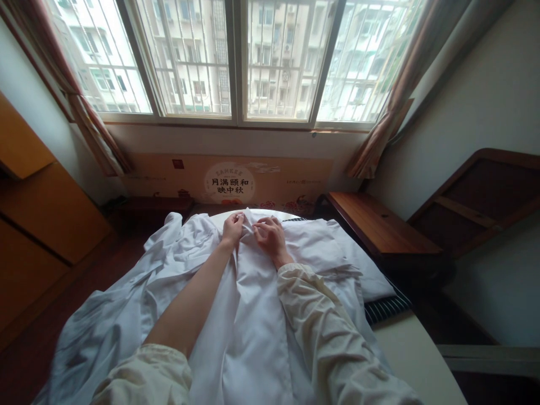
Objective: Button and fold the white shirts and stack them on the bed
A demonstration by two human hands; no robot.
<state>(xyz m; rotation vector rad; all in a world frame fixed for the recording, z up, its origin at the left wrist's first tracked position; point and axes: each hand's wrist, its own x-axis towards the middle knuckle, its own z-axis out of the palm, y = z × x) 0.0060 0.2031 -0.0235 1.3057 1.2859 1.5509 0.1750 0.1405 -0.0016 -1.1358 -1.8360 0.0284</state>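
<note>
A white garment (257, 315), long and loosely spread, covers much of a pale round-edged table and hangs over its left side. At the far end of the cloth, my left hand (233, 227) is closed in a pinch on a raised fold. Just to its right, my right hand (270, 235) has its fingers curled at the same fold, with the fingertips against the fabric. Whether a button or other small part lies between the fingers is too small to tell. Wrinkled cloth bunches up left of my hands, while flatter folded layers lie to the right.
Under the garment's right side shows a dark striped cloth (386, 308), on the pale tabletop (422, 349). A brown wooden desk (379, 222) stands at the right, near a leaning dark panel (481, 197). Wooden cabinets (46, 208) are at left. A printed board (295, 174) sits below the window.
</note>
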